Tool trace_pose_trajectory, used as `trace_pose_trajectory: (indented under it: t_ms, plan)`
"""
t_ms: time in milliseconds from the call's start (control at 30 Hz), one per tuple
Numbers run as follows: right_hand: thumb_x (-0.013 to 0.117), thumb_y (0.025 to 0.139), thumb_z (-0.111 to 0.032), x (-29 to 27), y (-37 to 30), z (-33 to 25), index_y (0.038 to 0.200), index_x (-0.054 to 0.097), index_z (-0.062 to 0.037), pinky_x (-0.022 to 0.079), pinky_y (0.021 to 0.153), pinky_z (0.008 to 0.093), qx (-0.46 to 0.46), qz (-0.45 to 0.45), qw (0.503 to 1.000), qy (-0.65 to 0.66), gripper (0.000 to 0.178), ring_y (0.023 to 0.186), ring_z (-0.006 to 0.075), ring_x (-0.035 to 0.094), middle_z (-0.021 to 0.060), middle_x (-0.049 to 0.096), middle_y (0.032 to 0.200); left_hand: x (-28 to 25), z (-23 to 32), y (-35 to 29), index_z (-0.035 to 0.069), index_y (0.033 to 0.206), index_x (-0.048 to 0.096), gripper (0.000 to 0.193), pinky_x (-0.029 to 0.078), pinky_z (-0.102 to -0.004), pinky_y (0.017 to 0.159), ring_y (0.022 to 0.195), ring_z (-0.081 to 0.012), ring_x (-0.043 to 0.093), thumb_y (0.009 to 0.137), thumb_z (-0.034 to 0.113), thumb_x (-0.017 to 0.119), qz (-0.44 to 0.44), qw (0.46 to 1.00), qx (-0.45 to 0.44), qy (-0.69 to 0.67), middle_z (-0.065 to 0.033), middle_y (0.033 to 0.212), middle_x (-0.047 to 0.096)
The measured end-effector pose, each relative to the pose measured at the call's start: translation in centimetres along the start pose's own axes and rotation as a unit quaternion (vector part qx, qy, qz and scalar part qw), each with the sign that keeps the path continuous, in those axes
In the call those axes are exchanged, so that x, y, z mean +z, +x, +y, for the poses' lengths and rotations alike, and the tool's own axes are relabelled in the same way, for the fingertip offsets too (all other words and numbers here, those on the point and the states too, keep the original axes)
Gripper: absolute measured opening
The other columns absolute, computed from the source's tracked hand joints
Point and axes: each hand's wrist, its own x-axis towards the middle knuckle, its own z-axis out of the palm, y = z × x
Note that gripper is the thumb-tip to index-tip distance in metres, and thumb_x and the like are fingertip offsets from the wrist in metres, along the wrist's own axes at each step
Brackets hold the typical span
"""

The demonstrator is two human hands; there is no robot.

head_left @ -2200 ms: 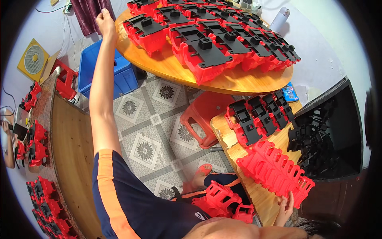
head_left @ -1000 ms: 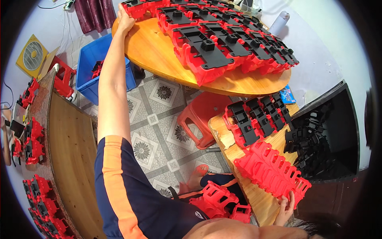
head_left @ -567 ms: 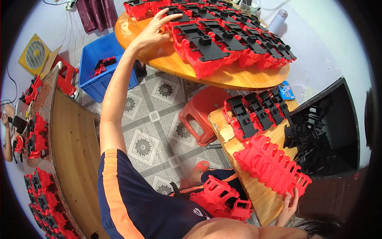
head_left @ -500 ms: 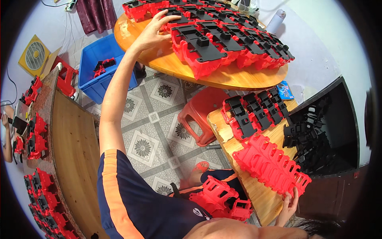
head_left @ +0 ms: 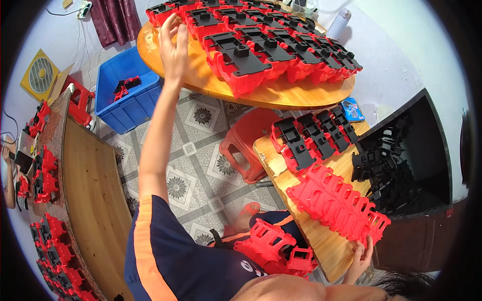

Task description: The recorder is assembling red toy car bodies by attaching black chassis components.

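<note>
Head view: a room with pale walls (head_left: 401, 55) surrounds a floor of grey patterned tiles (head_left: 188, 149), with dark flower motifs inside light diamonds. Across the top stands an oval wooden table (head_left: 200, 80), glossy and honey-coloured, mostly covered with rows of red units topped by black plates (head_left: 241, 55). Along the left runs a counter with a wooden panel (head_left: 95, 190) and a reddish, stone-like top, carrying more red-and-black units (head_left: 45, 175); a co-worker's arm (head_left: 9, 173) shows beyond it. At the person's right, a pale wooden bench (head_left: 324, 246) with a rough, chipped corner adjoins an open black bin (head_left: 429, 145) holding loose black parts (head_left: 386, 170). Near the oval table's left end sits a blue crate (head_left: 133, 111), a red-and-black piece inside; a red stool (head_left: 251, 130) stands between table and bench. A maroon curtain (head_left: 115, 20) hangs at upper left.

On the bench, a nested row of red frames (head_left: 336, 198) lies just beside four black-topped units (head_left: 316, 135); more red frames (head_left: 266, 246) rest at the person's lap.

The left hand (head_left: 174, 52) is raised at the oval table's edge, fingers spread. The right hand (head_left: 359, 258) has its fingertips against the row's near end; whether they pinch it, I cannot tell.
</note>
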Motion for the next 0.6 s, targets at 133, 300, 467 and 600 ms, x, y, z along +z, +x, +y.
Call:
trace_pose_trajectory:
  t_ms: [133,300,467,600]
  plan:
    - [0.057,0.097,-0.015,1.0,0.9,-0.2,0.143,0.042,-0.0017,0.046,0.086,0.0267,-0.015,-0.012,0.999,0.025,0.050,0.101,0.0133,0.058,0.0088,0.060,0.123,1.8,7.4,-8.4,0.017,0.144,0.042,0.109,0.032,-0.0483,0.111,0.139,-0.0386,0.028,0.054,0.057,0.087,-0.130,0.990,0.056,-0.010,-0.0177,0.153,0.019]
    - [0.056,0.098,-0.014,1.2,1.9,-0.5,0.144,0.041,-0.0014,0.046,0.087,0.0281,-0.048,-0.031,0.998,0.040,0.050,0.104,0.0133,0.057,0.0088,0.055,0.132,2.9,8.4,-11.4,0.017,0.134,0.051,0.084,0.031,-0.0466,0.113,0.137,-0.0399,0.033,0.060,0.020,0.091,-0.098,0.971,0.110,0.187,-0.0207,0.150,0.026]
    - [0.056,0.098,-0.013,-0.6,1.5,0.9,0.144,0.041,-0.0018,0.046,0.087,0.0273,-0.025,-0.015,0.999,0.035,0.049,0.103,0.0131,0.057,0.0099,0.056,0.128,-0.8,10.0,-9.9,0.015,0.127,0.056,0.073,0.038,-0.0428,0.108,0.134,-0.0359,0.039,0.062,0.015,0.088,-0.056,0.953,0.081,0.287,-0.0209,0.146,0.034]
    - [0.055,0.098,-0.012,-0.6,1.3,0.9,0.144,0.040,-0.0023,0.046,0.086,0.0266,-0.027,-0.024,0.999,0.033,0.049,0.102,0.0127,0.057,0.0097,0.057,0.126,-4.7,4.8,-3.7,0.012,0.126,0.056,0.073,0.036,-0.0423,0.109,0.135,-0.0361,0.039,0.060,0.016,0.088,0.004,0.938,0.064,0.341,-0.0224,0.144,0.040]
